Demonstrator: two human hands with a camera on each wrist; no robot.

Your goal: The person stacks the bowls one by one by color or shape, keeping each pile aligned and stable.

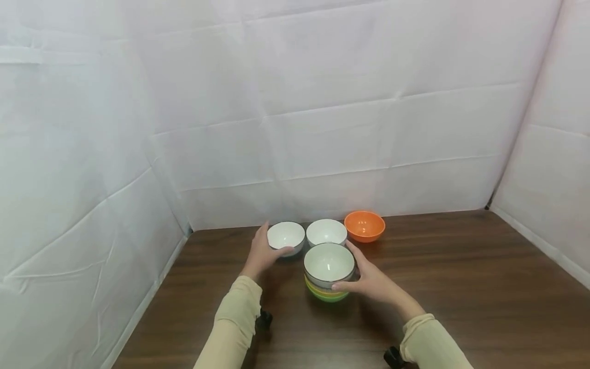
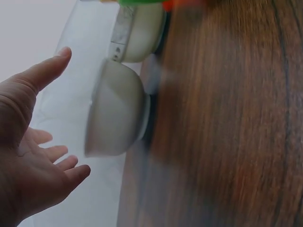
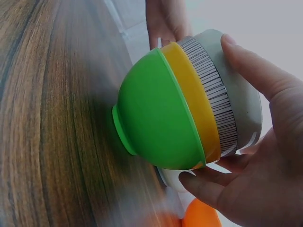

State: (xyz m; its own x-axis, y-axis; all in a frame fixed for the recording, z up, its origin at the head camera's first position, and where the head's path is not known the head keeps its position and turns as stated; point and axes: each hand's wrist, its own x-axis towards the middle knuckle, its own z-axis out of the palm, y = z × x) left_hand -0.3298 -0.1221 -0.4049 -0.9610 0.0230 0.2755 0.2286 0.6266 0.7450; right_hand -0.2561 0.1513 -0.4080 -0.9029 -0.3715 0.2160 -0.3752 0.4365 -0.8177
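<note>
At the brown table [image 1: 461,287], my right hand [image 1: 374,279] is gripping stacked bowls [image 1: 327,270]; my left hand [image 1: 262,253], spread wide and holding nothing, is hovering beside a white bowl [image 1: 286,236].

No lettering, brand or number can be read; above the green bowl [image 3: 156,109] in the bowl stack [image 1: 319,281], the striped bowl [image 3: 213,90] carries a band of dark lines that form no letters; beyond the green bowl, a white bowl [image 2: 144,35] bears small dark marks, too blurred to read.
</note>
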